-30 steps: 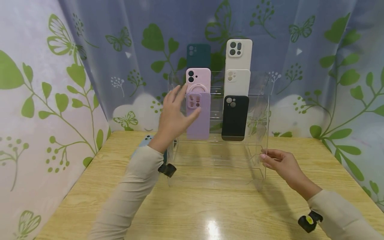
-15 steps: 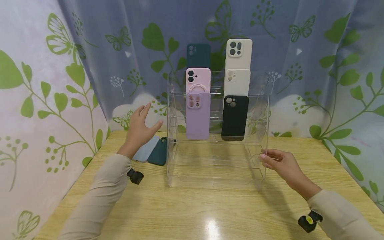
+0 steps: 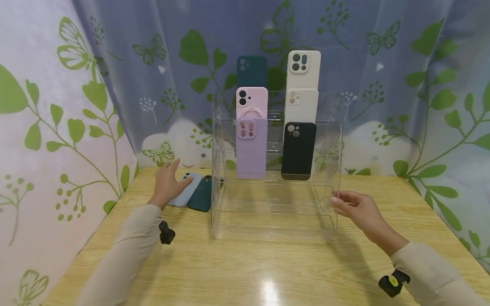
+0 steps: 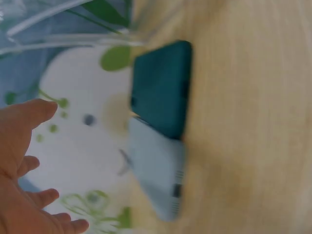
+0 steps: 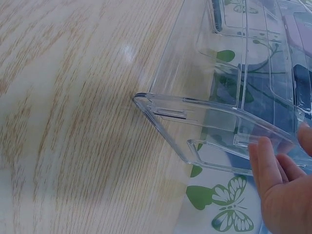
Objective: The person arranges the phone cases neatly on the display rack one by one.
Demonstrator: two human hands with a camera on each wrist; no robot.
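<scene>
In the head view my left hand [image 3: 168,183] hovers beside a light blue phone case [image 3: 189,191], fingers spread and holding nothing. A dark green case [image 3: 200,196] lies to the right of the blue one. Both cases, the green [image 4: 161,87] and the light blue [image 4: 157,165], show in the left wrist view, apart from the hand [image 4: 24,170]. My right hand [image 3: 357,209] pinches the right side edge of the clear stand [image 3: 340,170]; in the right wrist view its fingers [image 5: 267,163] are at the clear side panel.
The stand bears a lilac case [image 3: 251,157], a pink case [image 3: 260,97] and a dark green case [image 3: 256,70] on the left, and a black case [image 3: 299,148] and two white cases [image 3: 311,68] on the right. A patterned curtain hangs behind.
My left hand has moved left and down from in front of the lilac case to the cases on the table. My right hand has stayed at the stand's side.
</scene>
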